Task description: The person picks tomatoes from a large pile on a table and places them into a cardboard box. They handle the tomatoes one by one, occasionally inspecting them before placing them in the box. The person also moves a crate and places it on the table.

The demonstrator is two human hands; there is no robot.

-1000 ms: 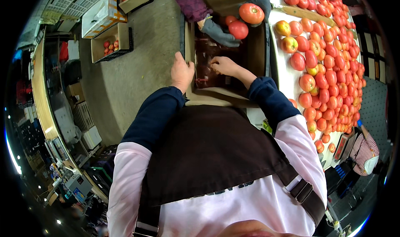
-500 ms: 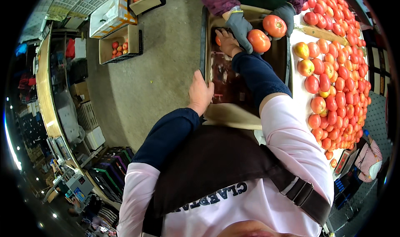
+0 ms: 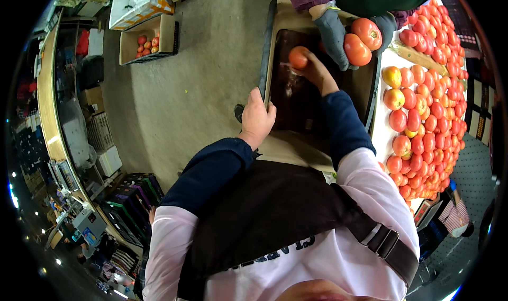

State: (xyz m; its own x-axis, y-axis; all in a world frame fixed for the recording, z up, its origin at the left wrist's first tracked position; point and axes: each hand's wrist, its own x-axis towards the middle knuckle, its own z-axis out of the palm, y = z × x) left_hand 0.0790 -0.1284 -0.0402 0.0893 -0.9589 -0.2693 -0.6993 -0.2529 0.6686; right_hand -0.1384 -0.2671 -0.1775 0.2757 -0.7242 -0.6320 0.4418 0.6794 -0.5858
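Note:
My left hand point(image 3: 256, 115) is closed on the left rim of a dark crate point(image 3: 291, 147) lined with brown paper, which has dark glossy material inside. My right hand point(image 3: 315, 72) holds a red tomato point(image 3: 298, 56) inside this crate. A co-worker's grey-gloved left point(image 3: 384, 31) and right point(image 3: 333, 36) hands, at the crate's far end, cradle two large tomatoes point(image 3: 357, 51) just beyond my right hand.
A white sorting table point(image 3: 387, 131) on the right bears several tomatoes, divided by a wooden strip point(image 3: 415, 55). On the concrete floor point(image 3: 174, 105) to the left stand a box of tomatoes point(image 3: 132, 55) and a white foam box point(image 3: 135, 4). Another person point(image 3: 455, 216) is at lower right.
My right hand went forward into the crate, then drew slightly back with a tomato in it. The co-worker's gloved hands, holding tomatoes, moved right in view, as did the crate and my left hand.

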